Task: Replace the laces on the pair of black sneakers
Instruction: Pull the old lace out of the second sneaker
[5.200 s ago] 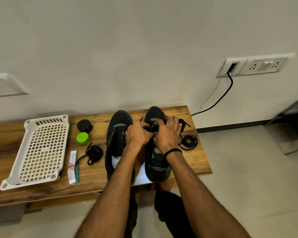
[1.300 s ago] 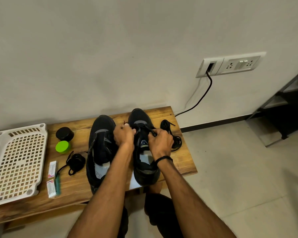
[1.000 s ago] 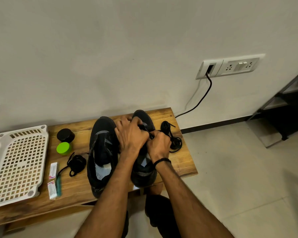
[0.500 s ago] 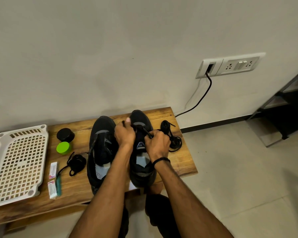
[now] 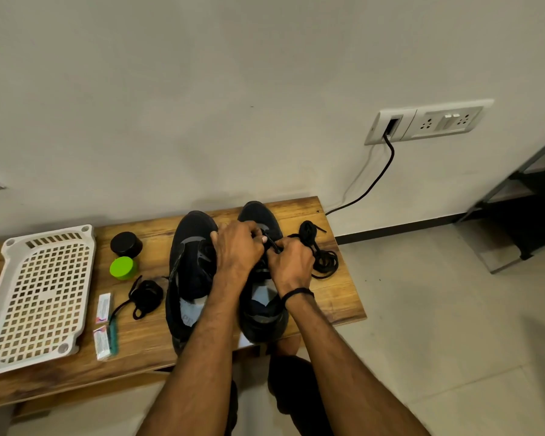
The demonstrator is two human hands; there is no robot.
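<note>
While both hands work over the right shoe (image 5: 262,313), my left hand (image 5: 236,250) is curled tight, knuckles up, with its thumb and fingertips closed on the lace (image 5: 272,246). My right hand (image 5: 291,262) sits just beside it, almost touching, and pinches the same lace from the other side; a black band (image 5: 299,292) circles that wrist. I cannot tell which eyelet the lace passes through, since my fingers cover that part. The right shoe stands under both hands, toe pointing away from me, its pale insole showing below my right wrist. The left shoe (image 5: 188,272) stands just left of my left hand, side by side with the first, unlaced and open.

Right of my right hand lies a loose lace coil (image 5: 324,262), one strand reaching up to my knuckles. Left of the left shoe lies a second coil (image 5: 146,294). Further left stand a black jar (image 5: 126,243) and a green jar (image 5: 123,268), then two small packets (image 5: 104,308) beside a teal strip (image 5: 114,334), and a white tray (image 5: 41,297) at the far left. Everything rests on a wooden bench (image 5: 340,297) against the wall. Up and to the right of my hands, a cable (image 5: 373,183) hangs from a socket plate (image 5: 428,121).
</note>
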